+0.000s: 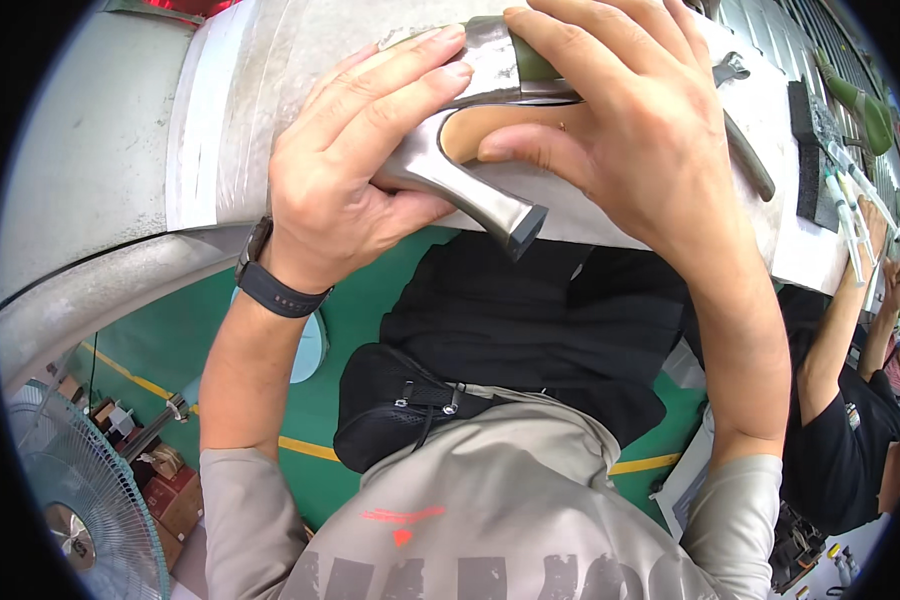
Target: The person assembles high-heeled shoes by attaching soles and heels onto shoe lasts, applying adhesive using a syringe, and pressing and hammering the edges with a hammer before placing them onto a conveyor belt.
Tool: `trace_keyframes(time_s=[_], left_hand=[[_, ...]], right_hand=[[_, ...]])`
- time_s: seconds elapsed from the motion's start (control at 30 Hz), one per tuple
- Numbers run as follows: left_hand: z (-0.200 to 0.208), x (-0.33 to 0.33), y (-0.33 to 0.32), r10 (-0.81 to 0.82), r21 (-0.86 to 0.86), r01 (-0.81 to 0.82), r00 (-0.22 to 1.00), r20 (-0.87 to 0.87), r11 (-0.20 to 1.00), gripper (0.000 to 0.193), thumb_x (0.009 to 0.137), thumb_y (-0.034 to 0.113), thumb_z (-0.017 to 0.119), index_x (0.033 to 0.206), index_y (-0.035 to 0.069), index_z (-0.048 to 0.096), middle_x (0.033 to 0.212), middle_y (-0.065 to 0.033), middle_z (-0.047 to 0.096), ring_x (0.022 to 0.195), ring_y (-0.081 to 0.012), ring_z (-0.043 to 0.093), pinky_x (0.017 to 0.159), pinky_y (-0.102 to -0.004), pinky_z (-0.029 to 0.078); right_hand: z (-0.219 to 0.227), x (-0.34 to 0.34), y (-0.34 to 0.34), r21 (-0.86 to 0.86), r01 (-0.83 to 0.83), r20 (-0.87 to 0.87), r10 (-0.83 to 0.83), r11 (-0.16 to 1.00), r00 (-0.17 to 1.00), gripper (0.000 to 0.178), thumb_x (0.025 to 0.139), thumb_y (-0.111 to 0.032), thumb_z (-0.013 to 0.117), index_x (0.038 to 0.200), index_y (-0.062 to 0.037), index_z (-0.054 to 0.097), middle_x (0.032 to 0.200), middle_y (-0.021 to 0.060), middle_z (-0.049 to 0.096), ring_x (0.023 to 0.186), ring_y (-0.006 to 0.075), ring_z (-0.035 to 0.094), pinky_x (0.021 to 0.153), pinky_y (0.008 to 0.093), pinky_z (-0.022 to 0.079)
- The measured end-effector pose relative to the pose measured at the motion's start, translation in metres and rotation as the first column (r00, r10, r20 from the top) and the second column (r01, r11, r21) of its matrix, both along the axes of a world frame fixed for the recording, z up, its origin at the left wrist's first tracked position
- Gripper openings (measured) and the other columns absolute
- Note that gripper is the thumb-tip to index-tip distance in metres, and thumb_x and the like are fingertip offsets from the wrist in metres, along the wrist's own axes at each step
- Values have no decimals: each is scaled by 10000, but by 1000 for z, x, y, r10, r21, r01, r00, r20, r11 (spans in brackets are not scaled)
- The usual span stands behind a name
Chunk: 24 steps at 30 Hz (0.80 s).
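Over the pale worktable [590,215] I hold a silver high-heeled shoe [460,190] on its side, its heel pointing down toward me. My left hand [345,165] is closed round the back of it, fingers over the silver upper and thumb under the heel. My right hand [640,125] grips the front part, its thumb pressed against the tan sole [505,130]. A green shoe last [536,65] shows inside the upper between my hands. The toe is hidden behind my right hand.
A metal hand tool [750,155] lies just right of my right hand. Beyond it are a dark block [815,165], thin clear tubes [845,205] and a green shoe last [870,115]. A co-worker's arm [838,320] reaches in there. A fan [80,510] stands low at left.
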<state>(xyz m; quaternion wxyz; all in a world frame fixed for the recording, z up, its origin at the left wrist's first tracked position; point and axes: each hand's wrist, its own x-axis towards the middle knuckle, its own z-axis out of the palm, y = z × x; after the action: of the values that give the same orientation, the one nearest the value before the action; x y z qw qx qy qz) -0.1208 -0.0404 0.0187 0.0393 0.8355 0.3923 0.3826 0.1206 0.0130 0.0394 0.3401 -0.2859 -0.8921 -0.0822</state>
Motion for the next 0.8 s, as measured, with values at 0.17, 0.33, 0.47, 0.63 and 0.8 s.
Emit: trace_keyframes(time_s=[0.17,0.33,0.47,0.63,0.8], left_hand=[[-2,-1,3,-11,18,10,1000,14,1000,676,702,221,963,1276,-28,706,1345,-234,703,1261,-363,686,1096,-456,529],[-2,3,10,-51,24,49,998,49,998,657,707,219,960,1261,-33,712,1328,-228,713,1247,-369,693,1098,-475,522],[-6,1,1,-20,-25,21,999,46,999,663,701,197,966,1269,-25,706,1331,-228,712,1245,-375,695,1102,-502,511],[-15,16,-3,111,45,-115,990,83,992,692,645,149,911,1304,79,710,1336,-118,731,1239,-306,702,1072,-527,515],[11,22,11,11,-101,-8,999,34,995,773,683,198,925,1390,43,655,1449,-183,649,1329,-347,641,1130,-520,474]], right_hand=[[-4,-11,-2,-32,-87,-132,82,996,988,433,775,-381,880,1021,-88,678,1155,93,707,1107,284,675,1109,627,384],[-38,-15,21,103,-70,-197,90,992,976,352,784,-317,874,908,-110,618,1073,72,720,1035,268,686,1082,593,406],[45,-21,-2,-445,17,47,4,895,999,316,751,-227,884,870,-86,627,840,90,703,831,306,680,866,461,510],[80,-7,21,-592,98,390,178,800,903,370,763,-287,897,914,-61,646,883,136,715,897,342,692,856,463,512],[2,23,15,45,51,122,-56,998,991,617,793,-428,879,1227,-29,698,1318,191,662,1251,368,602,1093,618,412]])
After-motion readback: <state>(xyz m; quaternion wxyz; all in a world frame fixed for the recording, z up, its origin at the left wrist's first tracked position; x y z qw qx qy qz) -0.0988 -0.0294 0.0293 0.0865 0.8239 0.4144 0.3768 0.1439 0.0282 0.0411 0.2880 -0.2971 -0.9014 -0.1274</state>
